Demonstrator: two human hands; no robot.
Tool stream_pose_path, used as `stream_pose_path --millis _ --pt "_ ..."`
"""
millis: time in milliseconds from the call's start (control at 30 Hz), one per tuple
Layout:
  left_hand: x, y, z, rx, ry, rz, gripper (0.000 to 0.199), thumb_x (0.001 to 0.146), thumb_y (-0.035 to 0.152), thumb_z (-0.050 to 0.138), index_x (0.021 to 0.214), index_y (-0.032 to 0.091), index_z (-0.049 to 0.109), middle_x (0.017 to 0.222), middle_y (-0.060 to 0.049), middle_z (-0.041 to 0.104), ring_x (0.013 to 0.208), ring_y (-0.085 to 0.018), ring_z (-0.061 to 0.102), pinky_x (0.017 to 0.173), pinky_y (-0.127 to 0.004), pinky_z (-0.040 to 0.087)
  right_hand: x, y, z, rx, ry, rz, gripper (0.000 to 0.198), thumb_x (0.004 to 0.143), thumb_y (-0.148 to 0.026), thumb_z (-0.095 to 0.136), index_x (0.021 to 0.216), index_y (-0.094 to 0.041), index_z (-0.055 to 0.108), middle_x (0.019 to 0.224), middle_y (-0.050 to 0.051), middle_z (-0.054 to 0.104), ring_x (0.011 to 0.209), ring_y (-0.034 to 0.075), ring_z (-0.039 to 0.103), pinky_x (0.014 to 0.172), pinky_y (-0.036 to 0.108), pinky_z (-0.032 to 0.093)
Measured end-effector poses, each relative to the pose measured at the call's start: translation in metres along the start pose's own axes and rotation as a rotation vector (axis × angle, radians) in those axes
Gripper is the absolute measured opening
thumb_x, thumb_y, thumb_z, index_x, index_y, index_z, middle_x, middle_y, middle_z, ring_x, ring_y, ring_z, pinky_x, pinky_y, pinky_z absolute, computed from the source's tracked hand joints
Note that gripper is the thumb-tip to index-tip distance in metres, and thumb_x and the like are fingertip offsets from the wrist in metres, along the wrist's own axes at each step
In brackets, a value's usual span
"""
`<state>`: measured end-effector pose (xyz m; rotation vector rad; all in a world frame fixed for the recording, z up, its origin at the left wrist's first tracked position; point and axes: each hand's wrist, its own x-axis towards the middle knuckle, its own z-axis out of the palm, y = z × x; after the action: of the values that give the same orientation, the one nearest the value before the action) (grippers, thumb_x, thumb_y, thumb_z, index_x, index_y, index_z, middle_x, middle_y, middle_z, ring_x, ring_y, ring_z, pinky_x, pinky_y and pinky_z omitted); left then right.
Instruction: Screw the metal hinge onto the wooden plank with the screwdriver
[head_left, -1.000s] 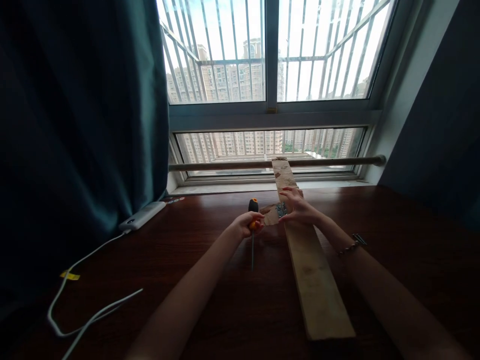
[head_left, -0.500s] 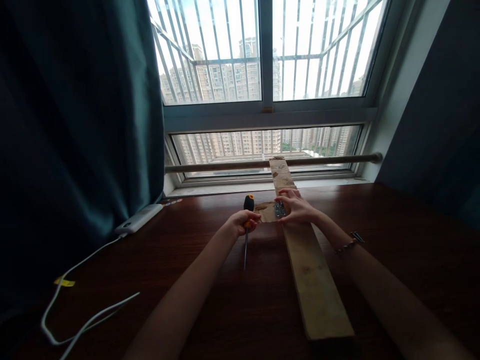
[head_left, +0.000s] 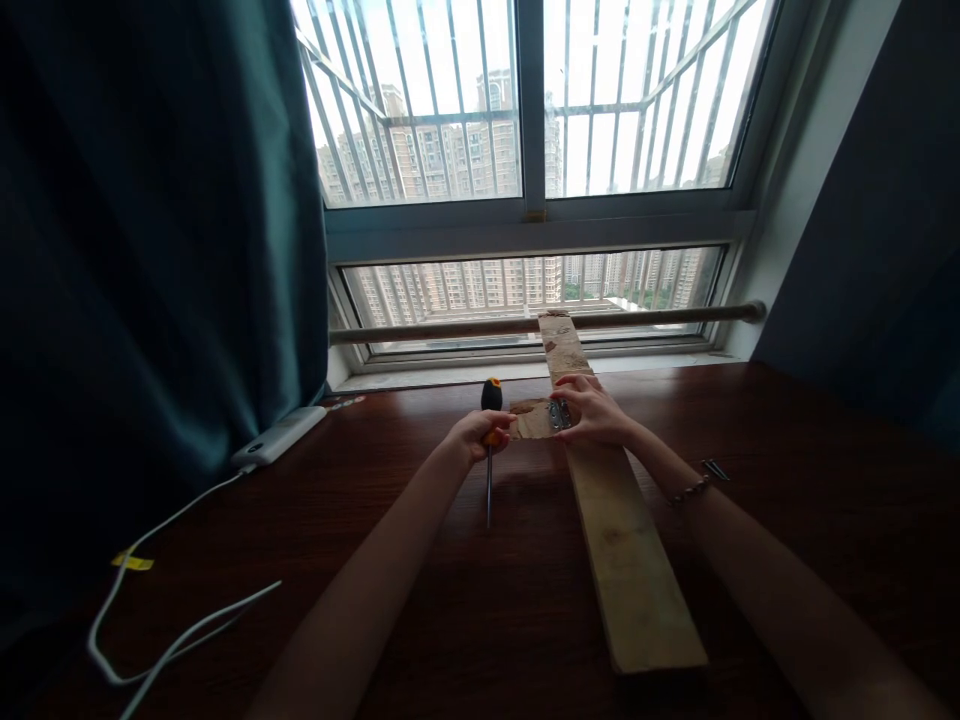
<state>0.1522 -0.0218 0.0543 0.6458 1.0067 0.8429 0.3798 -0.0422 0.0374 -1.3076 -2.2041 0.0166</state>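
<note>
Hinge (head_left: 559, 415) sits at the long board's (head_left: 634, 560) left edge, clasped by the nearer right hand (head_left: 595, 412); the board points toward the window (head_left: 450, 235). The left hand (head_left: 480, 434) grips a screwdriver (head_left: 491, 395), fingertips on the short wood piece (head_left: 532, 422).

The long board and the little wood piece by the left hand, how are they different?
The long board is much longer than the little wood piece. The long board runs toward the window, while the little wood piece sticks out sideways, left of it. The left hand is at the little wood piece; the right hand is over the long board. Both are pale brown with darker patches.
</note>
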Motion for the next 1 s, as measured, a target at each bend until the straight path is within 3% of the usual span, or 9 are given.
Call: stream_pose_path --millis 167,300,433,533,667,1000 --pt "-0.025 0.021 0.008 -0.052 0.154 0.389 0.023 0.062 0.007 0.066 0.073 0.016 0.048 0.051 0.009 0.045 0.031 0.0 0.037 0.036 -0.013 0.039 0.001 0.001 0.0 0.025 -0.003 0.004 0.064 0.053 -0.048 0.076 0.111 -0.027 0.06 0.121 0.006 0.047 0.118 0.032 0.033 0.098 0.047 0.032" --pt "-0.045 0.046 0.023 -0.237 0.069 0.851 0.03 0.059 0.019 0.068 0.059 0.018 0.038 0.046 0.011 0.038 0.033 -0.001 0.034 0.042 -0.017 0.041 0.001 0.001 0.001 0.014 0.016 -0.009 0.065 0.053 -0.049 0.076 0.111 -0.026 0.06 0.119 0.006 0.049 0.116 0.031 0.034 0.097 0.045 0.033" --pt "-0.045 0.06 0.052 -0.381 -0.015 1.067 0.026 0.058 0.015 0.062 0.058 0.019 0.036 0.043 0.012 0.033 0.035 -0.002 0.034 0.042 -0.017 0.037 0.001 -0.001 0.001 0.003 0.024 -0.029 0.065 0.053 -0.051 0.075 0.11 -0.024 0.061 0.119 0.006 0.051 0.115 0.031 0.036 0.096 0.045 0.034" --pt "-0.031 0.057 0.076 -0.443 -0.013 1.166 0.019 0.057 0.012 0.054 0.062 0.02 0.037 0.041 0.013 0.03 0.033 -0.003 0.031 0.04 -0.018 0.033 0.0 -0.002 0.001 -0.002 0.026 -0.034 0.065 0.054 -0.051 0.075 0.111 -0.025 0.06 0.12 0.005 0.053 0.115 0.031 0.035 0.096 0.046 0.033" --pt "-0.015 0.044 0.096 -0.411 -0.068 1.179 0.018 0.055 0.011 0.049 0.061 0.02 0.034 0.044 0.012 0.029 0.031 -0.002 0.028 0.037 -0.019 0.029 0.001 -0.002 0.001 0.002 0.021 -0.022 0.065 0.053 -0.051 0.075 0.111 -0.026 0.06 0.121 0.004 0.053 0.116 0.032 0.034 0.096 0.047 0.031" --pt "-0.015 0.036 0.089 -0.314 -0.113 1.204 0.018 0.054 0.009 0.049 0.059 0.019 0.035 0.046 0.011 0.032 0.031 -0.002 0.027 0.036 -0.019 0.027 0.001 -0.001 0.001 -0.001 0.023 -0.033 0.064 0.053 -0.05 0.075 0.111 -0.026 0.06 0.12 0.003 0.054 0.115 0.032 0.034 0.096 0.046 0.032"
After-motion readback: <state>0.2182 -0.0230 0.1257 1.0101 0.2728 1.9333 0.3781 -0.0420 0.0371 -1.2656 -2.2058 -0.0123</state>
